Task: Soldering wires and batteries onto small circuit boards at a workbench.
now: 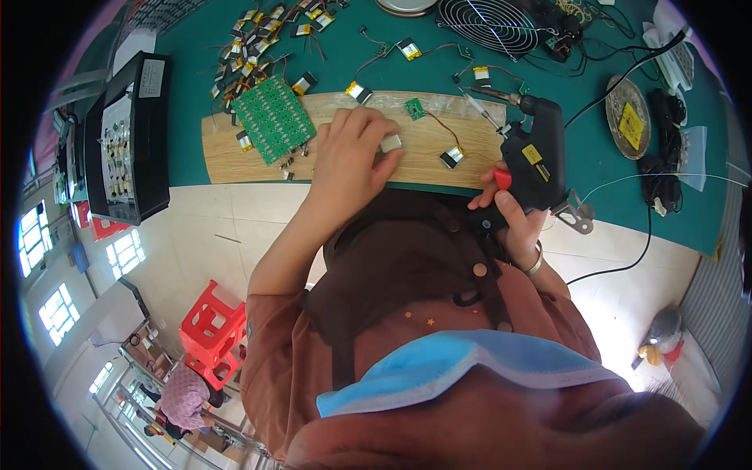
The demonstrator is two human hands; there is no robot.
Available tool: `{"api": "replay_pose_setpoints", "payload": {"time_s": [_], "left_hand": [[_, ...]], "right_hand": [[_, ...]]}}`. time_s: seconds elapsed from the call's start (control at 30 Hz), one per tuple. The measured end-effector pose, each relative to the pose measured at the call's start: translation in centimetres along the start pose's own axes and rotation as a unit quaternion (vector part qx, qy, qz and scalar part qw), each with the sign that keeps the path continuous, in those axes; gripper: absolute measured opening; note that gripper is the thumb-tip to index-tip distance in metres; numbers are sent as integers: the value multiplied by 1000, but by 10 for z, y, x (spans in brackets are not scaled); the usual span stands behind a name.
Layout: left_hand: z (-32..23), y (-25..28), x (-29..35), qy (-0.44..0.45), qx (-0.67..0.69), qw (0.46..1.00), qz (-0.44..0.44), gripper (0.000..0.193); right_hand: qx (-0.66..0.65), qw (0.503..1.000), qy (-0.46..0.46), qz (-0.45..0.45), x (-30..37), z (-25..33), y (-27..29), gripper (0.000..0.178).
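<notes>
My left hand [350, 153] rests over the wooden board [290, 110], fingers bent. A small pale block [391, 142] sits between its thumb and fingers; its exact kind is unclear. My right hand [513, 215] is wrapped round the grip of a black soldering gun [539, 149] with a red trigger, its tip pointing left over the board's right end. Between the hands lie a small green circuit board [414, 109] and, wired to it, a small battery [452, 157]. Left of my left hand is a large green circuit panel [272, 119].
Wired batteries [262, 35] pile up at the far left. A round fan guard [487, 25] lies at the back. To the right stands a metal dish with a yellow sponge [630, 124]; cables run nearby. A black bin of parts [129, 141] stands left.
</notes>
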State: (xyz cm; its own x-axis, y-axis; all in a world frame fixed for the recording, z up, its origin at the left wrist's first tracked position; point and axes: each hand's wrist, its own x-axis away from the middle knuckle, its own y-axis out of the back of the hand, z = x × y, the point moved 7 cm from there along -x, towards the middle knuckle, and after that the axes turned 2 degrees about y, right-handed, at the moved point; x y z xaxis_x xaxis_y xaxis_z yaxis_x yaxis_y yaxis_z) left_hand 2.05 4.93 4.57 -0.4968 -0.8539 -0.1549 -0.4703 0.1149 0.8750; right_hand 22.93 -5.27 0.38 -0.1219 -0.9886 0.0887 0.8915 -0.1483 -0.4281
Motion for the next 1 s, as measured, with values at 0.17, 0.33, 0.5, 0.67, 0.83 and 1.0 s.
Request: {"api": "replay_pose_setpoints", "payload": {"time_s": [0.17, 0.33, 0.5, 0.67, 0.83, 1.0], "left_hand": [[2, -9, -5, 21, 11, 999, 25, 32], [7, 4, -4, 43, -3, 999, 4, 30], [3, 1, -11, 30, 10, 999, -22, 24], [-8, 2, -20, -11, -38, 998, -39, 8], [-12, -1, -19, 19, -94, 995, -30, 7], [-18, 1, -17, 29, -81, 995, -51, 11]], "right_hand": [[14, 1000, -9, 21, 1, -5, -1, 40], [20, 999, -7, 32, -2, -6, 0, 40], [44, 999, -24, -19, -4, -8, 1, 45], [17, 999, -16, 28, 0, -9, 0, 40], [17, 998, -21, 50, 3, -10, 0, 37], [16, 997, -40, 63, 6, -12, -1, 32]]}}
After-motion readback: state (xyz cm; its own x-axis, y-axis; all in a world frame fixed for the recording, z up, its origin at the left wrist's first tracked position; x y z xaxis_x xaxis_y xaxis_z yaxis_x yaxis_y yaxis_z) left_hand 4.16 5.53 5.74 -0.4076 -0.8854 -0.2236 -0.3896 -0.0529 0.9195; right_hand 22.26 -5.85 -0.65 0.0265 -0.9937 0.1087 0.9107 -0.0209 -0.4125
